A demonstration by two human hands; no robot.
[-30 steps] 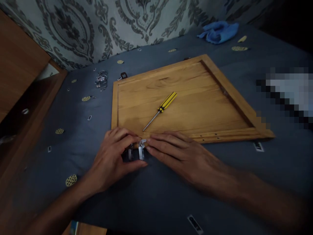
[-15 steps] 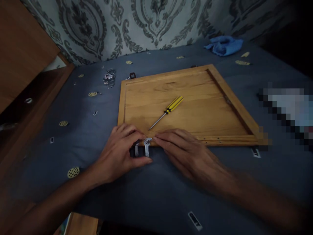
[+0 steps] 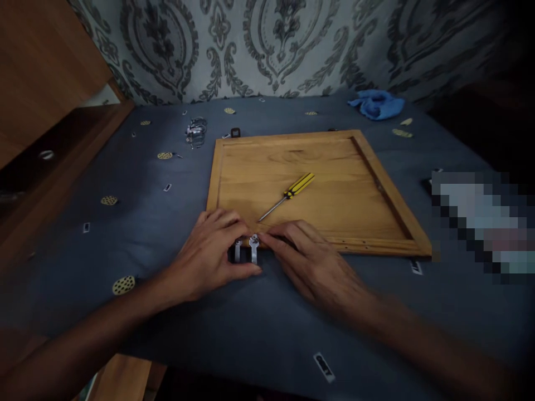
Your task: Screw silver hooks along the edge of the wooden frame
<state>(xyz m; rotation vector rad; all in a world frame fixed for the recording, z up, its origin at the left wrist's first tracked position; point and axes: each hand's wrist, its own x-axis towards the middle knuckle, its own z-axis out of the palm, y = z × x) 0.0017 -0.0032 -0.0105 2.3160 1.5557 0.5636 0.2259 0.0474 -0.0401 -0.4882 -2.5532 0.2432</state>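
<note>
Since a second ago, the right hand (image 3: 315,262) has bent its fingers, then stretched flat along the wooden panel (image 3: 334,209). A heap of metal parts (image 3: 195,132) lies on the sheet (image 3: 225,328), just left of the panel's far left corner. The left hand (image 3: 211,250) arches half open around two metal hinges (image 3: 254,252) at the panel's near edge, toward its left end; whether it grips them, I cannot tell. A screwdriver (image 3: 300,186) lies slantwise on the panel. The right hand's fingertips are bunched at the right-hand hinge, their grip unclear. A blue cloth (image 3: 378,104) lies past the far right corner.
</note>
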